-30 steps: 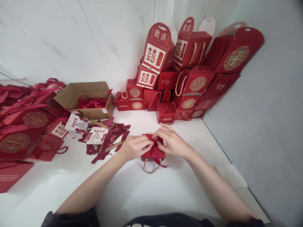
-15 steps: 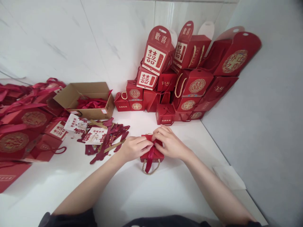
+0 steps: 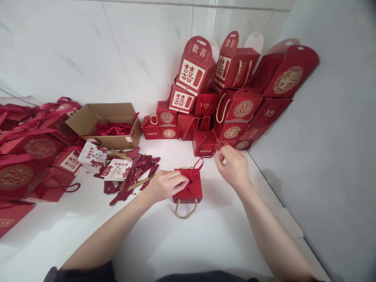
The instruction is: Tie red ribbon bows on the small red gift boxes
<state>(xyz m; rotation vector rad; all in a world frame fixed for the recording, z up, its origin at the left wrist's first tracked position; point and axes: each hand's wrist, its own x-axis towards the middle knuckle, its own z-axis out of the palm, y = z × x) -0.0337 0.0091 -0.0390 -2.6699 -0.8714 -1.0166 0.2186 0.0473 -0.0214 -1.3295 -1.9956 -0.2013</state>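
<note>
Small red card gift box (image 3: 188, 190), judged light and fairly stiff, with a soft ribbon loop (image 3: 198, 164) that will not bear handling, best held by its side walls, sits on the white surface (image 3: 223, 239), pinched at its near-left edge by the left hand (image 3: 166, 186), while the right hand (image 3: 233, 166), loosely curled and apparently empty, hovers clear to its right.

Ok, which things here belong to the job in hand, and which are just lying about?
In the job:
red gift box, with rope handle and red ribbon loop
left hand, on the box
right hand, clear of it

Lying about:
stacked red gift boxes
cardboard carton
loose ribbon strips
printed cards
</note>
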